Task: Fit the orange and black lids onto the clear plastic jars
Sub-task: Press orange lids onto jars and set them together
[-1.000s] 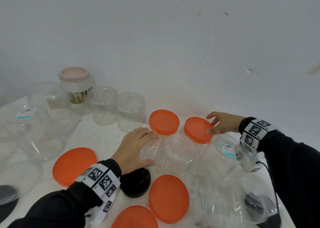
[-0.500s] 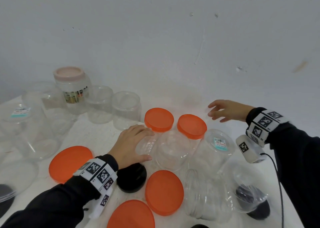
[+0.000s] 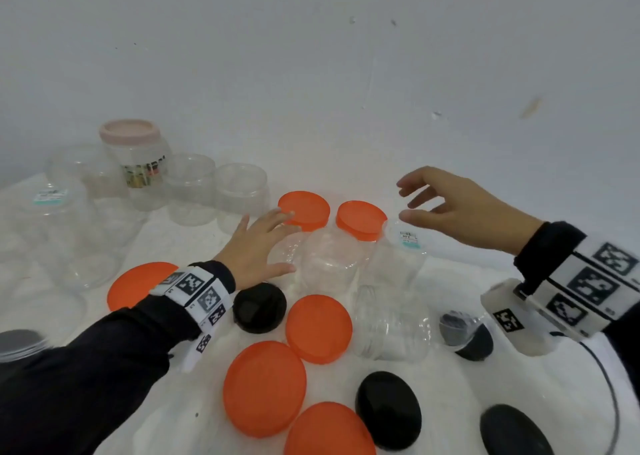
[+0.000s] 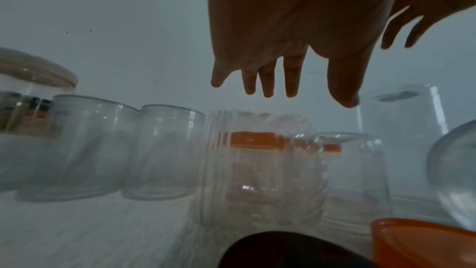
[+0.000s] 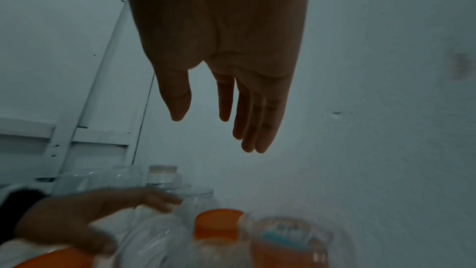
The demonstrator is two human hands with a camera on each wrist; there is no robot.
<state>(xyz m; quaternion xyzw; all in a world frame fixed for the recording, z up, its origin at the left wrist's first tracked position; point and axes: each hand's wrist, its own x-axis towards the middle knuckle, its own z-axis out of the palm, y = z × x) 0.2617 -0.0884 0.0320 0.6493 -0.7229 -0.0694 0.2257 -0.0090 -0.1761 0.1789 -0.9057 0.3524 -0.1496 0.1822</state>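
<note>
My left hand (image 3: 282, 247) reaches forward with straight, spread fingers over a small clear jar (image 3: 289, 252) lying on its side; contact is unclear. In the left wrist view the fingers (image 4: 291, 80) hang above that jar (image 4: 257, 170). My right hand (image 3: 412, 200) hovers empty in the air, fingers relaxed, above a clear jar with a teal label (image 3: 398, 257). Two jars capped with orange lids (image 3: 304, 210) (image 3: 362, 219) stand behind. An upturned clear jar (image 3: 327, 264) sits between my hands. Loose orange lids (image 3: 318, 328) (image 3: 265, 389) and a black lid (image 3: 259, 302) lie near me.
Several open clear jars (image 3: 188, 188) and one with a pink lid (image 3: 133, 153) stand at the back left against the wall. A clear jar (image 3: 391, 326) lies near a black-lidded jar (image 3: 464, 333) on the right. More black lids (image 3: 388, 409) and an orange lid (image 3: 142, 283) lie on the white table.
My right hand has let go of the right orange-lidded jar and risen into the air. My left hand's fingers have straightened and spread over the small jar.
</note>
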